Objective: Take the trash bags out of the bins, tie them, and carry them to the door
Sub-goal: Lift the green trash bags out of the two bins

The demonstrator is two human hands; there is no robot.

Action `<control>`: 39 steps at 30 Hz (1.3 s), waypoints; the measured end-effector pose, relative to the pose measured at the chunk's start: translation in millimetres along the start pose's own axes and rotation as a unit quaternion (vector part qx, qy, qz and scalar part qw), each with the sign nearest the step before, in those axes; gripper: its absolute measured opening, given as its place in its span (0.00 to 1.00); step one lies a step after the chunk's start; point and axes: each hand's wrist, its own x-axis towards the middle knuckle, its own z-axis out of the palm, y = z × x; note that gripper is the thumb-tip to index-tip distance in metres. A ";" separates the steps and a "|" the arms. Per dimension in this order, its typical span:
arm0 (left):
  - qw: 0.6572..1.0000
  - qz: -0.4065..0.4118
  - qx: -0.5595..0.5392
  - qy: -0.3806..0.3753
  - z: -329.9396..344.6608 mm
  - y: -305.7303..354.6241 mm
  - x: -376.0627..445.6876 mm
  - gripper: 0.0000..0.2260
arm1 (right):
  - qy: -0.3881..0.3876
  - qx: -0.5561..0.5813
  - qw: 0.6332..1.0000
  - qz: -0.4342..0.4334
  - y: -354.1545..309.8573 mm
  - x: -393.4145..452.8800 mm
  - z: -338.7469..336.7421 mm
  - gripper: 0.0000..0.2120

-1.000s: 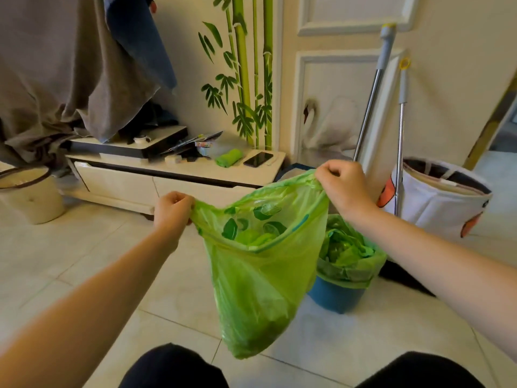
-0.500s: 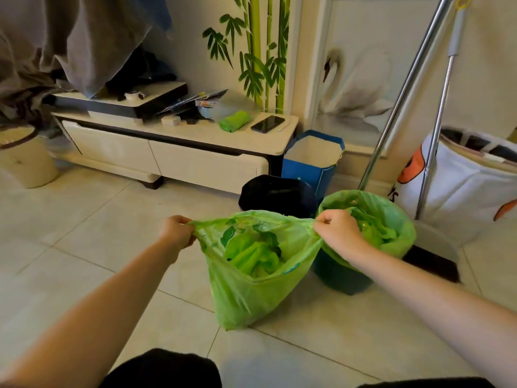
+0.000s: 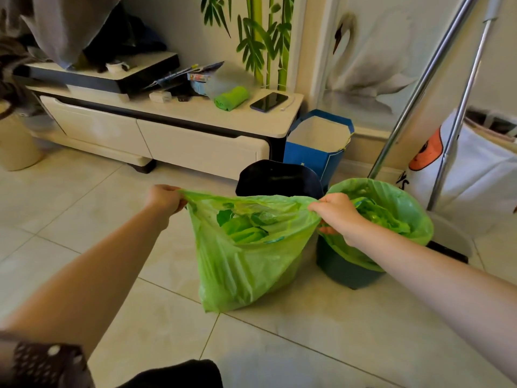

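A translucent green trash bag (image 3: 246,259) holding green scraps rests its bottom on the tiled floor in the middle of the view, its mouth stretched wide. My left hand (image 3: 165,198) pinches the bag's left rim. My right hand (image 3: 337,212) grips the right rim. Just right of the bag stands a blue bin (image 3: 344,268) lined with another green bag (image 3: 397,208) that also holds green waste. A black bin (image 3: 279,177) sits behind the held bag.
A low white TV cabinet (image 3: 195,147) with a phone (image 3: 269,101) and a green cloth stands behind. A blue paper bag (image 3: 316,152) is beside it. Two metal mop poles (image 3: 414,99) lean at right by a white laundry basket (image 3: 481,175). A beige bucket (image 3: 16,144) is far left.
The bag has come down from hanging in the air until its bottom rests on the floor. Both hands lowered with it and my view tilted downward.
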 end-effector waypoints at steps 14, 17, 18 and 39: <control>0.966 0.056 0.252 -0.027 17.0 4.4 -15.2 0.17 | -0.077 0.012 0.995 0.054 13.6 7.5 -15.8 0.05; 0.929 0.085 0.361 0.005 18.9 14.9 -25.2 0.21 | -0.105 0.019 0.994 0.034 14.7 2.8 -26.0 0.04; 0.916 0.093 0.391 0.010 20.5 18.2 -29.3 0.21 | -0.116 0.020 0.992 0.034 15.4 0.9 -29.3 0.05; 0.879 0.212 0.373 -0.207 234.9 57.9 -134.2 0.04 | 0.064 0.003 0.995 0.079 111.0 36.0 -162.8 0.06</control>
